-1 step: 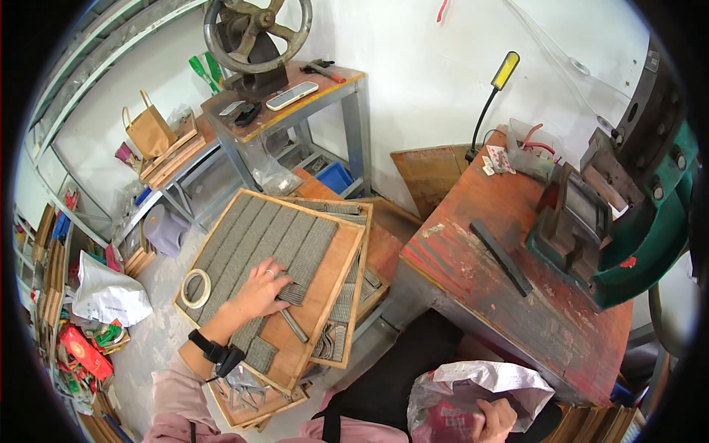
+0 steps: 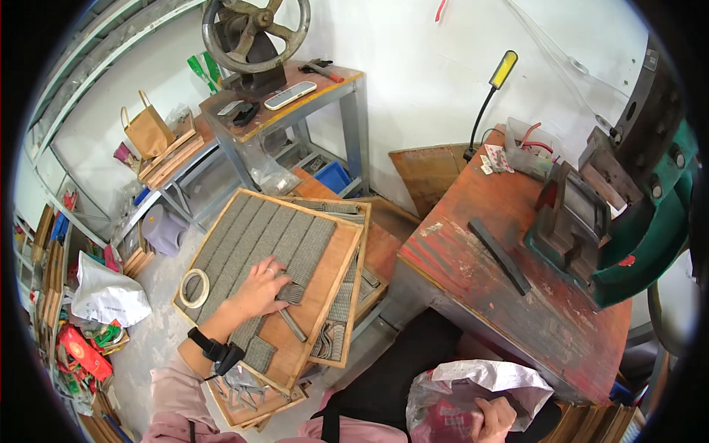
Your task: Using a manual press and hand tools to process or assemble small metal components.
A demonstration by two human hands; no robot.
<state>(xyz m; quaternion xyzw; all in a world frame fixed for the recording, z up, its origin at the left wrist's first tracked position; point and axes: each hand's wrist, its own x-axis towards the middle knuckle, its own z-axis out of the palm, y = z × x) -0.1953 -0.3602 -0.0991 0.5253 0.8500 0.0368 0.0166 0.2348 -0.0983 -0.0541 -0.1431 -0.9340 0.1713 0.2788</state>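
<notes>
The left hand (image 2: 262, 286) lies flat on a wooden tray (image 2: 336, 255), with the fingers (image 2: 279, 275) spread and relaxed, pressing on the rows of small grey metal pieces (image 2: 273, 232) that fill the tray. It grasps nothing; the fingertips only touch the pieces at the edge of the rows. Just below the fingers a short dark metal bar (image 2: 293, 325) lies on the bare wood of the tray. On the wrist, behind the hand, there is a black watch (image 2: 216, 350). To the left of the hand, beside the tray, a roll of tape (image 2: 195, 287) lies on the floor. Under this tray more trays (image 2: 347, 325) of the same kind are stacked, with grey pieces in them too.

The right hand (image 2: 493, 421) is low, near the person's lap, and its fingers are closed on a crumpled plastic bag (image 2: 480, 384) with something red inside. Above this hand stands a worn red workbench (image 2: 509, 295); a flat black bar (image 2: 500, 255) lies on it, and further from the hand a green press machine (image 2: 628, 221) stands at the far end.

Far above the left hand a grey metal table (image 2: 295, 103) carries a hand-wheel press (image 2: 255, 37), and a brown paper bag (image 2: 148, 131) stands to its left.
</notes>
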